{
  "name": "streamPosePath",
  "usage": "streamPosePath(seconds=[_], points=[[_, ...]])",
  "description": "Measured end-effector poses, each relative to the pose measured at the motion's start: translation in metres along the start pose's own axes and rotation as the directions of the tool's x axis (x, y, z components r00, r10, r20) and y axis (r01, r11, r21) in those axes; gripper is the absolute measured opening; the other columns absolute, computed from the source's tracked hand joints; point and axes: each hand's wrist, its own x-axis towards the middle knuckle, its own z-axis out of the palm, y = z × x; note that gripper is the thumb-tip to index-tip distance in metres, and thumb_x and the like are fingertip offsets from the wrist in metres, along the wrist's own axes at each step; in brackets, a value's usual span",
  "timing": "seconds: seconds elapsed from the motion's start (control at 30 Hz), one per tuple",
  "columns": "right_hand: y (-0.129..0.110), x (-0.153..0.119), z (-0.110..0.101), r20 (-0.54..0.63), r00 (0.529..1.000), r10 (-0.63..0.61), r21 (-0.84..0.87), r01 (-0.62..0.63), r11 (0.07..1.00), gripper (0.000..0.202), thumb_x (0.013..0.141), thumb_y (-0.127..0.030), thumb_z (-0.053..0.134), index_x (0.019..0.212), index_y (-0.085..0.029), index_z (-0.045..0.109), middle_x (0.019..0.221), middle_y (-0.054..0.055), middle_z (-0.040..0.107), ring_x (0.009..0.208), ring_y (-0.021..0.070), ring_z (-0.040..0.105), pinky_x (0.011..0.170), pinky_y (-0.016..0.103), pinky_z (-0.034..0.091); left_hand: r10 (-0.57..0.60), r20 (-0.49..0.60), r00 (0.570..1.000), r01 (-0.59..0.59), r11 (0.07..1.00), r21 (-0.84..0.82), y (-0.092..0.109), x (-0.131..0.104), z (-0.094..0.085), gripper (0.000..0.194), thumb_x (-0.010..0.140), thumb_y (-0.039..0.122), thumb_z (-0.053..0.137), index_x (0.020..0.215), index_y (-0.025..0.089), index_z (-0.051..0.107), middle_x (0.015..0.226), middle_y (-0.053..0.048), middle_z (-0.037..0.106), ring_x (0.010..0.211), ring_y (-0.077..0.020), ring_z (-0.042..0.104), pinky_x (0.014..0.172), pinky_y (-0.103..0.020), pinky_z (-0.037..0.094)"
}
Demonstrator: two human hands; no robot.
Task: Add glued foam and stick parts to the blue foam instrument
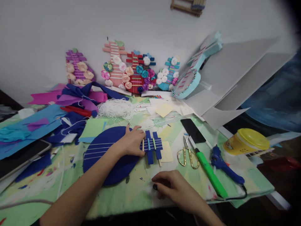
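Observation:
A dark blue toy guitar (129, 169) with white string lines lies flat, its neck pointing right. Across its neck, my left hand (130, 141) has thumb and fingertips closed around the two edges, beside a pale stick (143, 145). Blue crosspieces, a light blue stick (149, 144) and a yellow-green stick (154, 143) cross the neck farther right. My right hand (172, 186) rests low over the cloth in front of the neck, loosely curled. A gap shows between its thumb and index finger, with nothing visible in it; the other fingers are partly hidden.
Gold-handled scissors (185, 157), a green-handled cutter (211, 174), a blue glue gun (225, 166) and a black phone (193, 130) lie right. A yellow tub (245, 141) stands beyond. White string (115, 109) and felt scraps (56, 121) lie left; decorated guitars (115, 67) line the wall.

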Motion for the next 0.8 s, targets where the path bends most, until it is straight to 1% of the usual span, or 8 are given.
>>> streamPosePath(seconds=[0.13, 0.27, 0.37, 0.47, 0.57, 0.63, 0.7, 0.8], points=[[-0.019, 0.018, 0.004, -0.052, 0.995, -0.089, 0.045, 0.092, 0.995, 0.037, 0.079, -0.025, 0.056, 0.115, -0.016, 0.054, 0.093, 0.008, 0.066, 0.078, 0.0162, 0.064, 0.069, 0.028, 0.05, -0.081, -0.16, 0.984, 0.076, 0.996, -0.035, -0.009, 0.003, -0.024, 0.04, 0.057, 0.044, 0.065, 0.086, 0.02, 0.054, 0.092, -0.006, 0.061, 0.101, -0.03, 0.05, 0.099, -0.056, 0.02], [-0.039, 0.054, 0.007, -0.258, 0.933, -0.251, 0.042, 0.27, 0.962, 0.053, 0.077, -0.029, 0.06, 0.125, -0.021, 0.04, 0.113, 0.011, 0.061, 0.096, 0.0198, 0.061, 0.077, 0.034, 0.05, -0.184, -0.382, 0.906, 0.179, 0.983, -0.048, -0.014, 0.005, -0.049, 0.044, 0.059, 0.049, 0.063, 0.09, 0.019, 0.053, 0.088, -0.005, 0.062, 0.091, -0.0272, 0.054, 0.099, -0.053, 0.023], [-0.056, 0.082, 0.003, -0.379, 0.855, -0.353, 0.078, 0.409, 0.909, 0.039, 0.078, -0.026, 0.057, 0.115, -0.02, 0.046, 0.099, 0.008, 0.066, 0.085, 0.0179, 0.064, 0.074, 0.032, 0.051, -0.26, -0.536, 0.803, 0.233, 0.965, -0.119, -0.015, 0.007, -0.067, 0.047, 0.062, 0.055, 0.062, 0.09, 0.019, 0.053, 0.087, -0.005, 0.062, 0.088, -0.0258, 0.056, 0.095, -0.048, 0.028], [-0.073, 0.107, -0.01, -0.497, 0.73, -0.469, -0.006, 0.538, 0.843, 0.022, 0.079, -0.023, 0.053, 0.101, -0.019, 0.054, 0.087, 0.005, 0.068, 0.075, 0.0169, 0.065, 0.07, 0.03, 0.051, -0.357, -0.67, 0.651, 0.294, 0.932, -0.211, -0.013, 0.01, -0.082, 0.048, 0.064, 0.057, 0.063, 0.089, 0.017, 0.053, 0.085, -0.007, 0.062, 0.085, -0.0255, 0.057, 0.085, -0.041, 0.037], [-0.087, 0.128, -0.032, -0.575, 0.618, -0.536, -0.139, 0.572, 0.808, 0.016, 0.077, -0.022, 0.052, 0.089, -0.019, 0.061, 0.083, 0.004, 0.069, 0.075, 0.0179, 0.064, 0.07, 0.029, 0.05, -0.407, -0.765, 0.499, 0.339, 0.904, -0.26, -0.01, 0.016, -0.091, 0.049, 0.065, 0.055, 0.065, 0.091, 0.015, 0.054, 0.087, -0.009, 0.063, 0.087, -0.0274, 0.057, 0.079, -0.038, 0.04], [-0.094, 0.142, -0.05, -0.602, 0.578, -0.551, -0.176, 0.577, 0.797, 0.016, 0.074, -0.021, 0.053, 0.085, -0.019, 0.064, 0.082, 0.003, 0.07, 0.076, 0.0187, 0.064, 0.071, 0.03, 0.05, -0.394, -0.808, 0.438, 0.332, 0.906, -0.261, -0.01, 0.022, -0.093, 0.046, 0.07, 0.053, 0.062, 0.094, 0.015, 0.055, 0.091, -0.011, 0.064, 0.09, -0.0286, 0.057, 0.079, -0.039, 0.041], [-0.098, 0.155, -0.067, -0.636, 0.549, -0.543, -0.174, 0.583, 0.793, 0.017, 0.07, -0.02, 0.055, 0.082, -0.02, 0.066, 0.081, 0.002, 0.071, 0.077, 0.0193, 0.065, 0.072, 0.03, 0.05, -0.372, -0.831, 0.413, 0.264, 0.922, -0.282, -0.012, 0.029, -0.093, 0.034, 0.08, 0.046, 0.053, 0.093, 0.015, 0.057, 0.092, -0.011, 0.065, 0.09, -0.0268, 0.059, 0.079, -0.038, 0.042], [-0.098, 0.171, -0.087, -0.649, 0.532, -0.544, -0.17, 0.596, 0.785, 0.018, 0.065, -0.019, 0.058, 0.08, -0.019, 0.068, 0.079, 0.002, 0.072, 0.077, 0.0196, 0.065, 0.073, 0.031, 0.05, -0.384, -0.809, 0.445, 0.106, 0.919, -0.379, -0.023, 0.037, -0.09, 0.025, 0.088, 0.031, 0.042, 0.089, 0.016, 0.062, 0.089, -0.009, 0.069, 0.083, -0.0217, 0.063, 0.076, -0.033, 0.045]])
